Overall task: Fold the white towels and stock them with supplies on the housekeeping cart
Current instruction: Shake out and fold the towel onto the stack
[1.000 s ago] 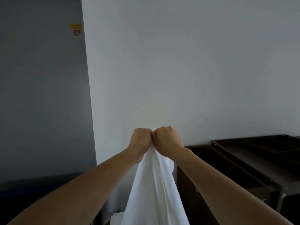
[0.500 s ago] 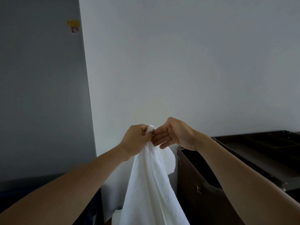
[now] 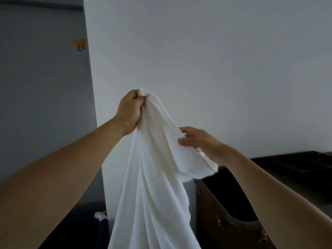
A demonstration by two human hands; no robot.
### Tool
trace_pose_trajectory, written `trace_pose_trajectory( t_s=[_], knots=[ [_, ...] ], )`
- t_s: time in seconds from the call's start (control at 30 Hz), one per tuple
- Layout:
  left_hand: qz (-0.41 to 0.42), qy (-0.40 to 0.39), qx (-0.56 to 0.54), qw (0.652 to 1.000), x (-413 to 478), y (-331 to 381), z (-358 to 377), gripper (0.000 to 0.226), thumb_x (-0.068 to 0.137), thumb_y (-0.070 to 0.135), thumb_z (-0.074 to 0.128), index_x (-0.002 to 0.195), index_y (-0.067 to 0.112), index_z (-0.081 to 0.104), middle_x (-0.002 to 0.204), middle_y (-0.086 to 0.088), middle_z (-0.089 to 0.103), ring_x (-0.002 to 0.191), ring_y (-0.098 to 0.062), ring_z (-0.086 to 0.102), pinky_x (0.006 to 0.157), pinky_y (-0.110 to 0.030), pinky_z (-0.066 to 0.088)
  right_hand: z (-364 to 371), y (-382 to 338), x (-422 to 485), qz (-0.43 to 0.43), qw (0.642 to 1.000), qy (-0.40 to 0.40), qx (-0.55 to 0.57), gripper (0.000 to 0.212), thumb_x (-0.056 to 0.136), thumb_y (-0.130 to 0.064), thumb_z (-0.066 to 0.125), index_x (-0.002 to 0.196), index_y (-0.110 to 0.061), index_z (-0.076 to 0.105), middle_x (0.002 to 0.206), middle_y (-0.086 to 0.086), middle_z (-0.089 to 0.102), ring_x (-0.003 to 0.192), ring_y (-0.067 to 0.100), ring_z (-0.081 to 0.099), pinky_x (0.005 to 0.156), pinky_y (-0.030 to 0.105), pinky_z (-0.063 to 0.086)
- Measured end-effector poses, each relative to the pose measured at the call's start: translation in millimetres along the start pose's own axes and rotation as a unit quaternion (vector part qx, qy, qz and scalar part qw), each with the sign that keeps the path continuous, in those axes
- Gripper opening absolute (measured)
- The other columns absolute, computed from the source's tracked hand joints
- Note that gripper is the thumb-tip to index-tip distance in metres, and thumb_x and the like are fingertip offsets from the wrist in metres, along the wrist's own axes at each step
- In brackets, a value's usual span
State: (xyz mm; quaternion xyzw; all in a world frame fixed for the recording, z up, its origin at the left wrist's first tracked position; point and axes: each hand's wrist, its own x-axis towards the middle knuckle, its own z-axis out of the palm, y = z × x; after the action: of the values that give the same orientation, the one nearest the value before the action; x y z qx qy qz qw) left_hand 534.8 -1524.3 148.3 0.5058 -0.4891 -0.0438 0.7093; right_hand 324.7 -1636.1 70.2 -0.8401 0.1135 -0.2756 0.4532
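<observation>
The left hand (image 3: 129, 112) is gripping a bunched corner of a white towel (image 3: 154, 186) high in front of a pale wall (image 3: 215, 60); the right hand (image 3: 201, 141) is pinching the towel's edge lower down; the cloth is hanging between both arms; a dark cart (image 3: 294, 169) is standing at the right.

Person at work, arms and hands only. Left forearm (image 3: 62, 177) and right forearm (image 3: 269, 191): both bare along their whole visible length, each broad at the lower edge of the view and narrowing smoothly to the wrist. Left hand (image 3: 130, 109): bare, showing the back of the hand, the thumb and the knuckle line. Right hand (image 3: 199, 141): bare, showing the thumb, one finger above it and the back of the hand. The room light is dim, so finer surface detail cannot be made out.
</observation>
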Motion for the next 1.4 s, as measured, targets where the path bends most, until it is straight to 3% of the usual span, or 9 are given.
trace_pose_trajectory(
  t_s=[0.13,0.3,0.5,0.63,0.8,0.97,1.1,1.27,1.4],
  knots=[
    [0.023,-0.031,0.049,0.998,8,-6,10,0.021,0.098,0.014,0.052,0.09,0.026,0.068,0.096,0.011,0.067,0.09,-0.007,0.061,0.079,-0.024,0.048,-9,6,-3,0.023,0.999,0.021,-0.029,0.065,0.068,-0.083,0.064,0.114,-0.037,0.071,0.103,-0.007,0.073,0.091,0.024,0.064,0.083,0.037,0.049],
    [0.037,0.007,-0.019,0.999,16,16,25,0.021,0.098,0.015,0.05,0.094,0.025,0.068,0.086,0.015,0.068,0.074,0.004,0.065,0.063,-0.015,0.05,-3,28,-10,0.125,0.982,0.019,-0.138,0.024,0.085,-0.035,0.071,0.097,-0.015,0.069,0.074,-0.008,0.072,0.067,0.01,0.066,0.069,0.03,0.053],
    [0.047,0.014,0.174,0.984,12,-14,2,0.014,0.101,0.03,0.05,0.105,0.023,0.061,0.098,0.009,0.06,0.083,-0.014,0.056,0.061,-0.027,0.044,-44,40,-16,0.185,0.923,0.291,-0.173,0.015,0.077,-0.014,0.063,0.065,-0.007,0.059,0.059,0.008,0.057,0.055,0.023,0.054,0.054,0.032,0.045],
    [-0.018,0.018,0.179,0.983,-5,-48,-13,0.013,0.101,0.024,0.048,0.104,0.019,0.06,0.092,0.006,0.057,0.08,-0.017,0.052,0.054,-0.027,0.04,-43,64,-26,0.236,0.899,0.203,-0.308,0.01,0.079,-0.018,0.064,0.079,-0.008,0.067,0.081,0.01,0.071,0.075,0.026,0.067,0.064,0.031,0.051],
    [-0.018,-0.005,0.13,0.991,-18,-49,6,0.013,0.1,0.02,0.049,0.103,0.02,0.062,0.095,0.01,0.058,0.083,-0.011,0.054,0.061,-0.029,0.043,3,73,-24,0.199,0.935,0.024,-0.292,0.032,0.084,-0.052,0.072,0.083,-0.025,0.053,0.089,-0.008,0.059,0.078,0.01,0.056,0.061,0.025,0.039],
    [-0.008,0.004,0.159,0.987,-19,-52,21,0.016,0.102,0.024,0.049,0.109,0.016,0.061,0.092,0.013,0.056,0.08,-0.006,0.052,0.064,-0.027,0.042,54,80,-29,0.099,0.963,0.069,-0.241,0.088,0.074,-0.054,0.081,0.142,-0.031,0.031,0.117,-0.015,0.053,0.092,0.008,0.058,0.08,0.03,0.053],
    [-0.007,0.005,0.171,0.985,-20,-62,21,0.014,0.102,0.024,0.049,0.106,0.016,0.06,0.088,0.01,0.056,0.076,-0.008,0.052,0.061,-0.028,0.042,60,85,-35,-0.034,0.936,0.107,-0.333,0.092,0.083,-0.04,0.075,0.143,-0.051,0.006,0.147,-0.011,0.024,0.092,0.016,0.057,0.092,0.039,0.053],
    [-0.02,0.029,0.167,0.985,-18,-68,18,0.013,0.101,0.022,0.049,0.105,0.017,0.06,0.09,0.013,0.056,0.079,-0.005,0.052,0.064,-0.027,0.043,65,95,-42,-0.056,0.892,0.078,-0.442,0.049,0.086,-0.05,0.07,0.127,-0.039,0.044,0.151,-0.009,0.013,0.085,0.017,0.053,0.09,0.036,0.051],
    [-0.027,0.052,0.172,0.983,-17,-76,13,0.014,0.1,0.021,0.048,0.102,0.015,0.061,0.087,0.012,0.055,0.075,-0.006,0.051,0.062,-0.026,0.041,71,105,-42,0.083,0.881,0.12,-0.45,0.06,0.081,-0.068,0.064,0.123,-0.026,0.053,0.139,-0.006,0.035,0.094,0.02,0.061,0.083,0.032,0.048]
  ],
)
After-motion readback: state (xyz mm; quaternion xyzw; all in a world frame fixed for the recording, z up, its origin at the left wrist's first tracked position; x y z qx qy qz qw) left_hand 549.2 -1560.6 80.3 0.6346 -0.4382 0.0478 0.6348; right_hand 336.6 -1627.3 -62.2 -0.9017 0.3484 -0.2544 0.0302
